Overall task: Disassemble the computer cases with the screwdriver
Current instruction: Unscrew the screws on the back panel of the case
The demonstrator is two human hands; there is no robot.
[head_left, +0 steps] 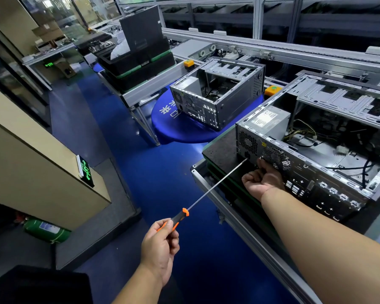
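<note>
Head view, your hands first: your left hand [160, 242] reaches forward from the bottom middle, arm bare, fingers and thumb curled round the orange-and-black handle of the screwdriver [198, 200]. Your right hand [261, 179] stretches out on a long, straight arm from the lower right, its fingers curled under, knuckles pressed against the rear panel of the near computer case [316, 150] just below the round fan grille; whether those fingers pinch anything you cannot tell from here.

Screwdriver's long axis runs diagonally, handle low and toward you, thin shaft rising up and to the right. Its tip meets the rear panel of the near case close to the power socket, just left of your right hand.

That case lies open-sided upward on a dark pad [222, 150] at the edge of the bench, rear panel facing you, power supply [270, 121] in its left corner, loose cables inside. A second open case [217, 95] sits well beyond it on a blue round surface [180, 128].
</note>
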